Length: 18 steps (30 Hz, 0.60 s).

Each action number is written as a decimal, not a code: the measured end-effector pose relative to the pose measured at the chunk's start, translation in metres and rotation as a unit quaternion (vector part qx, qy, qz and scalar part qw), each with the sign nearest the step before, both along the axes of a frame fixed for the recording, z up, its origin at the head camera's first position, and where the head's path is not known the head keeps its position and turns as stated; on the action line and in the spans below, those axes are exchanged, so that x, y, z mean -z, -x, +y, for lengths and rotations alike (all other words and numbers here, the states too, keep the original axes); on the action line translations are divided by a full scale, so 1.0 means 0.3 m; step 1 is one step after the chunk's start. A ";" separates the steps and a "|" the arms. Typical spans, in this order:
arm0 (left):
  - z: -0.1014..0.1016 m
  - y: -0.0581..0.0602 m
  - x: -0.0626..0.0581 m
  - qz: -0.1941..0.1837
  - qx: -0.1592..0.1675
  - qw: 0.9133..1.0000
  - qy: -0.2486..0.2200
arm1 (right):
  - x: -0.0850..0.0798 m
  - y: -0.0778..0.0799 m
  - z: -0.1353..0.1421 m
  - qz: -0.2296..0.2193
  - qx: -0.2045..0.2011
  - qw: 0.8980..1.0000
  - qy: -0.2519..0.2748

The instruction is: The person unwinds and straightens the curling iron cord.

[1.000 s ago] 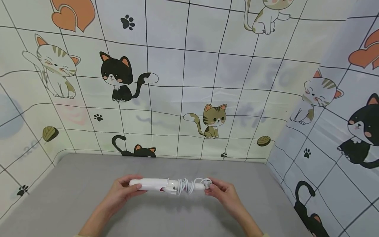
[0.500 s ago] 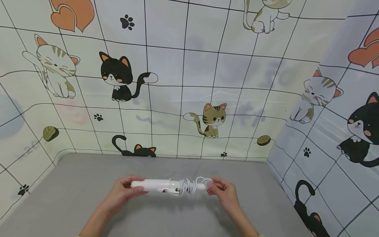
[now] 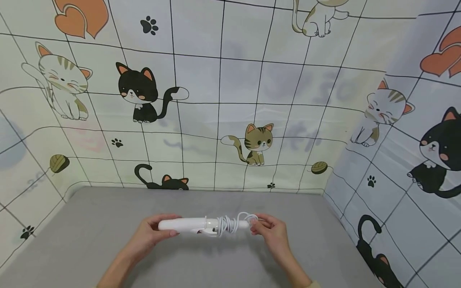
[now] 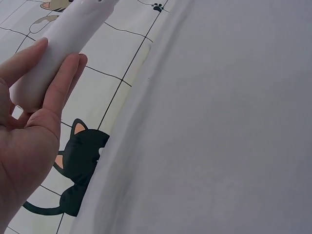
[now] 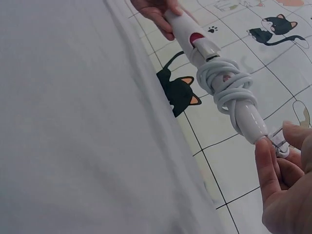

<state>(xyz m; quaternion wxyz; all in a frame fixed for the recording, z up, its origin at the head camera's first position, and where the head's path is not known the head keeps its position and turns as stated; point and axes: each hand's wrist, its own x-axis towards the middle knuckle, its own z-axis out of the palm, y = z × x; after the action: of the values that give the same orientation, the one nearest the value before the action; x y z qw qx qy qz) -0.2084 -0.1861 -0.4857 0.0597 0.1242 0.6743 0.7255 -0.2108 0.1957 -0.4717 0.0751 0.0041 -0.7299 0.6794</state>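
The left grip (image 3: pixel 149 232) clasps the smooth end of the white wand (image 3: pixel 185 225) and the right grip (image 3: pixel 271 231) pinches the plug (image 5: pixel 279 141), so neither should tug the coiled cord (image 3: pixel 226 225) while the wand is held above the grey counter (image 3: pixel 201 262)

The person's left grip (image 3: pixel 153 234) and right grip (image 3: pixel 272 233) are bare hands with slender fingers (image 4: pixel 61 85) that taper to rounded tips, and the details of the nails are too small to tell. Narrow wrists widen gently into a bare left forearm (image 3: pixel 120 262) and a bare right forearm (image 3: pixel 292 264). At the near edge on the right, a small corner of a pale yellow sleeve (image 3: pixel 314 285) shows, its fabric and stitching too small to tell.
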 end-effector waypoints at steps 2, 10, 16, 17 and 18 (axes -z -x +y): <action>0.001 -0.001 0.000 0.008 -0.002 1.000 0.017 | 0.005 0.006 -0.001 -0.007 0.003 1.000 0.002; 0.003 0.001 0.005 0.014 -0.001 1.000 0.024 | -0.003 0.006 -0.026 -0.003 0.049 0.999 0.010; -0.003 -0.001 0.011 0.004 -0.001 1.000 0.008 | -0.024 0.008 -0.027 -0.011 0.049 0.999 0.008; -0.004 -0.002 0.013 0.004 0.001 1.000 0.006 | -0.026 0.009 -0.024 -0.016 0.046 0.999 0.008; -0.005 -0.002 0.015 0.003 0.002 1.000 0.002 | -0.027 0.008 -0.020 -0.019 0.041 0.999 0.006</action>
<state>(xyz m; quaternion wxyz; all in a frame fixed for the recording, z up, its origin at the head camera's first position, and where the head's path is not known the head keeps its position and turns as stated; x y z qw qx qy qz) -0.2078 -0.1878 -0.4901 0.0591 0.1279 0.6759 0.7234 -0.2132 0.1896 -0.4635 0.0888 -0.0395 -0.7269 0.6799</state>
